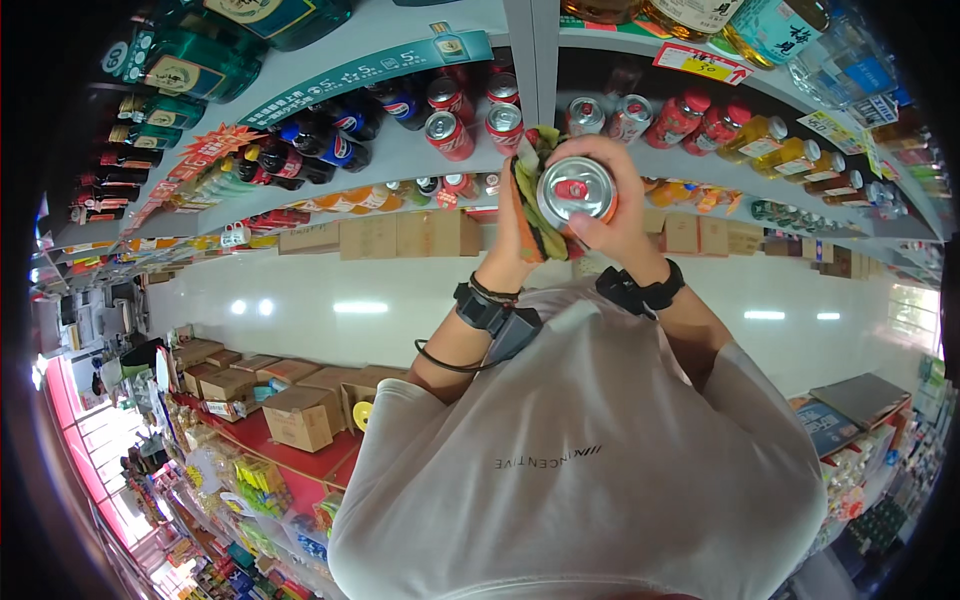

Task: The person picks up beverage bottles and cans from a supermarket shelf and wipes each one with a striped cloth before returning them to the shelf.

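Note:
My right hand (pixel 628 191) grips a drink can (pixel 556 206) with a silver lid and a red pull tab. The thumb lies over the lid's near rim and the fingers wrap the far and right sides. Against the can's left side is a folded cloth (pixel 534 201), green with orange and red parts. My left hand (pixel 508 238) presses that cloth to the can, its palm turned inward and its fingers largely behind the cloth. Just beyond, on the shelf (pixel 401 154), stand several red Coca-Cola cans (pixel 450 136). Two silver-topped cans (pixel 585 116) are behind my right hand.
Dark Pepsi bottles (pixel 345 150) stand left on the shelf; red-capped bottles (pixel 679 120) and yellow drink bottles (pixel 757 139) are right. A grey upright post (pixel 531 64) divides the shelving. Cardboard boxes (pixel 409 236) sit under it. Behind me, more boxes (pixel 304 416) rest on a red-topped display.

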The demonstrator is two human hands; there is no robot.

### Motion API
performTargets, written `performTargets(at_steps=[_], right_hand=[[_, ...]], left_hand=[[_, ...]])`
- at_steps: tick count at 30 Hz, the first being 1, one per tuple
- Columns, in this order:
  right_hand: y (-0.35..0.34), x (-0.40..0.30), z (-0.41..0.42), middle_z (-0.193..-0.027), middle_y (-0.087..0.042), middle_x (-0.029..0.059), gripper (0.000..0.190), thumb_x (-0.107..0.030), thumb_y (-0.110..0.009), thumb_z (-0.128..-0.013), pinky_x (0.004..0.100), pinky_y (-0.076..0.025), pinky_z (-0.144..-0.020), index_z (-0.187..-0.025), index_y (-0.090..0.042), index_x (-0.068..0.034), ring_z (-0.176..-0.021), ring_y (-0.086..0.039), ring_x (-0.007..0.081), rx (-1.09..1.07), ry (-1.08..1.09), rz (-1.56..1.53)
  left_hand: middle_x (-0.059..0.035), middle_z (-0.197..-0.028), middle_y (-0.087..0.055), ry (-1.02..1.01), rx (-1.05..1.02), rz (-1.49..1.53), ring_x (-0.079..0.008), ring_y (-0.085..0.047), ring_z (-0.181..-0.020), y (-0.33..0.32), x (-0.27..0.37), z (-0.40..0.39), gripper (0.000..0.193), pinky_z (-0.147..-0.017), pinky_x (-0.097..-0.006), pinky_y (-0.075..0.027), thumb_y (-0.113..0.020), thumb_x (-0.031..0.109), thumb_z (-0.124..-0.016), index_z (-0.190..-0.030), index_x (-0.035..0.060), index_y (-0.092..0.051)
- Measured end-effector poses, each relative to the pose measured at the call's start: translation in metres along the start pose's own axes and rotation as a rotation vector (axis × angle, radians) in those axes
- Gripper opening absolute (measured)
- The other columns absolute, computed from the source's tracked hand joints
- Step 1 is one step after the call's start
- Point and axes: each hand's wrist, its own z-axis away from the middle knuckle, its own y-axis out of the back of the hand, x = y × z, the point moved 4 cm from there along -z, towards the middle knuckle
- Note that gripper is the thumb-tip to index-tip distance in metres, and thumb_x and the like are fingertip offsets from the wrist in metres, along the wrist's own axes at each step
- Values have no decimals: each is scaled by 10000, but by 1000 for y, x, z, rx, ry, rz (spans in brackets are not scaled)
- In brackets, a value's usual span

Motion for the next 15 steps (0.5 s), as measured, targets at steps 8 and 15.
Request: performTargets(at_steps=[8,15], right_hand=[[7,-23,-22,-1058,-590,143,405,-249,-615,-779,337,-461,-819,-1079,-552,16,-940,-581,232,-321,359,150],[-9,-41,-13,-1169,-535,134,431,-278,-650,-796,300,-487,-653,-1175,-539,-105,-869,-602,245,40,-179,610]], left_hand=[[-77,-1272,-490,-101,-146,-889,-171,-505,-1147,6,8,10,483,-993,-342,-419,-534,145,-901,-1338,81,-339],[-83,-1021,-565,-361,363,-123,-179,-572,-894,9,26,-1,363,-766,-322,-492,-339,331,-968,-1101,33,-496]])
